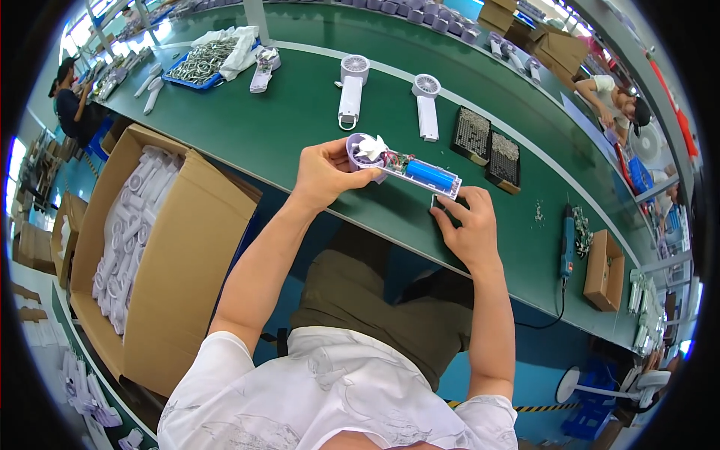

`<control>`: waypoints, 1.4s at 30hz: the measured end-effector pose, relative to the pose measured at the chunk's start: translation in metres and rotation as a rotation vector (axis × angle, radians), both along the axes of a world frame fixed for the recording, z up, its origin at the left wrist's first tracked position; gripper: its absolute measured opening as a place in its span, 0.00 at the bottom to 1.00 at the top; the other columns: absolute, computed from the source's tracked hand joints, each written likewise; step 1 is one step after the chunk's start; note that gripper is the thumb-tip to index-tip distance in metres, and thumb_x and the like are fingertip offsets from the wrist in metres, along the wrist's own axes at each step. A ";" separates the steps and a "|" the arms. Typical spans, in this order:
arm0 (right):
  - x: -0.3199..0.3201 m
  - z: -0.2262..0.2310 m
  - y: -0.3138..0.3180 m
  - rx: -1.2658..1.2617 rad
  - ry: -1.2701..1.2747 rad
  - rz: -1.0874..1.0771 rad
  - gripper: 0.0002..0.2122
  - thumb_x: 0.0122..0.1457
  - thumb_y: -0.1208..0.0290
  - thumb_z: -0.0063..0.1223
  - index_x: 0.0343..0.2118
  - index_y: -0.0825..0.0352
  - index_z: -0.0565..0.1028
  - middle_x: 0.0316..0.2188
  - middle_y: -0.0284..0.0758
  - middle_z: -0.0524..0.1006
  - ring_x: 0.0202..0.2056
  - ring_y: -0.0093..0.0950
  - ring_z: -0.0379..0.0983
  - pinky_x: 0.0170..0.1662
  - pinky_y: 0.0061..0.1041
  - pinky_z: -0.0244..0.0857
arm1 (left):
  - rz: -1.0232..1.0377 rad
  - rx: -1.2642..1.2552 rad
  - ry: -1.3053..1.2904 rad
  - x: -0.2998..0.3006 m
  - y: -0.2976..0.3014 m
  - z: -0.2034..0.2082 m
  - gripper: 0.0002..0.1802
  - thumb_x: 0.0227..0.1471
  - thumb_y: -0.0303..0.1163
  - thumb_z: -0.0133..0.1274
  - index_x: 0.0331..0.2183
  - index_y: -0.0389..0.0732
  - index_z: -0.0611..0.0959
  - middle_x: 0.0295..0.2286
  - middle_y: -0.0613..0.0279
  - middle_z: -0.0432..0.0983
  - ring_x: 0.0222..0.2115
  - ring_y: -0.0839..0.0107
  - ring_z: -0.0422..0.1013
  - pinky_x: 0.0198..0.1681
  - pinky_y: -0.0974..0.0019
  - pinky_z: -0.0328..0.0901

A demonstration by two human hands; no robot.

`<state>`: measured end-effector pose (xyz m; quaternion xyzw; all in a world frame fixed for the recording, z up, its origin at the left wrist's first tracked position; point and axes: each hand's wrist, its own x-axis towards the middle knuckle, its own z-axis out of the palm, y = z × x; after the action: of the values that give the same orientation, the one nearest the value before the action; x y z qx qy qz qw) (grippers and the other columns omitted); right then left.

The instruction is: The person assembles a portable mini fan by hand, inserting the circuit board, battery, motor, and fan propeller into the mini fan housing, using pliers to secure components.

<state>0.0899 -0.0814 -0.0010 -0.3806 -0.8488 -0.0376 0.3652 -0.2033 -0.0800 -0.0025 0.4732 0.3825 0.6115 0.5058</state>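
- Left forearm: angled up, rightward.
- Left hand: gripping, fingers curled, thumb extended right.
- Right forearm: near vertical.
- Right hand: fingers bent, thumb opposing forefinger.

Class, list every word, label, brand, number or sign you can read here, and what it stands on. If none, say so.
No words or numbers can be read.
Blue cylinder in the opened fan: no readable lettering.
Power screwdriver: any markings too small to read.
Large cardboard box: no readable print on its visible sides.
Striped floor tape: yellow and black, no readable words.
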 end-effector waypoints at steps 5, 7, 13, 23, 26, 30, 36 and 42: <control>0.013 -0.002 0.008 -0.009 -0.007 -0.114 0.10 0.49 0.78 0.66 0.36 0.69 0.83 0.40 0.40 0.79 0.46 0.42 0.74 0.50 0.38 0.70 | -0.007 0.088 0.044 0.006 -0.003 -0.006 0.33 0.41 0.17 0.71 0.52 0.24 0.80 0.44 0.54 0.82 0.43 0.72 0.79 0.52 0.65 0.74; 0.012 0.004 0.007 0.026 0.062 -0.115 0.10 0.53 0.80 0.62 0.39 0.70 0.83 0.40 0.42 0.81 0.45 0.43 0.75 0.50 0.38 0.70 | -0.013 0.104 0.068 0.005 -0.003 -0.009 0.33 0.41 0.17 0.71 0.52 0.24 0.79 0.44 0.54 0.82 0.44 0.71 0.79 0.52 0.65 0.74; 0.003 0.017 -0.014 -0.876 1.007 -0.009 0.15 0.70 0.67 0.53 0.49 0.75 0.80 0.41 0.44 0.84 0.39 0.28 0.82 0.41 0.24 0.76 | -0.005 0.196 0.113 0.006 -0.004 -0.018 0.37 0.39 0.17 0.72 0.54 0.24 0.78 0.46 0.53 0.80 0.46 0.70 0.78 0.54 0.64 0.73; -0.020 0.036 -0.023 -1.325 1.008 0.084 0.23 0.62 0.64 0.63 0.52 0.80 0.76 0.36 0.43 0.82 0.29 0.30 0.82 0.30 0.26 0.80 | -0.008 0.266 0.230 0.009 -0.011 -0.015 0.39 0.37 0.18 0.74 0.54 0.25 0.79 0.46 0.54 0.81 0.47 0.70 0.78 0.56 0.64 0.72; -0.024 0.034 -0.023 -1.341 0.976 0.097 0.22 0.61 0.65 0.65 0.50 0.80 0.78 0.35 0.43 0.82 0.27 0.29 0.82 0.29 0.24 0.79 | -0.009 0.280 0.245 0.009 -0.011 -0.016 0.40 0.36 0.19 0.75 0.54 0.25 0.79 0.47 0.53 0.80 0.48 0.70 0.77 0.57 0.64 0.72; -0.027 0.031 -0.020 -1.327 0.940 0.091 0.21 0.59 0.66 0.66 0.48 0.79 0.79 0.34 0.42 0.82 0.27 0.27 0.81 0.28 0.23 0.78 | -0.003 0.283 0.288 0.008 -0.012 -0.016 0.41 0.36 0.20 0.75 0.54 0.26 0.78 0.48 0.52 0.80 0.49 0.68 0.77 0.57 0.64 0.71; -0.026 0.027 -0.018 -1.306 0.938 0.069 0.19 0.58 0.68 0.67 0.46 0.79 0.81 0.32 0.39 0.82 0.26 0.24 0.80 0.27 0.22 0.77 | 0.008 0.315 0.302 0.010 -0.011 -0.017 0.40 0.36 0.21 0.76 0.53 0.26 0.79 0.48 0.52 0.80 0.50 0.68 0.77 0.57 0.63 0.71; -0.029 0.027 -0.020 -1.287 0.921 0.044 0.17 0.59 0.69 0.65 0.45 0.80 0.80 0.31 0.40 0.83 0.26 0.24 0.80 0.28 0.22 0.77 | 0.016 0.319 0.295 0.010 -0.013 -0.017 0.40 0.36 0.22 0.76 0.53 0.26 0.79 0.47 0.52 0.80 0.49 0.69 0.78 0.57 0.64 0.71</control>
<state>0.0605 -0.1018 0.0264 -0.4774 -0.4746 0.6291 0.3887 -0.1932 -0.0930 -0.0191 0.6284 0.3547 0.5925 0.3581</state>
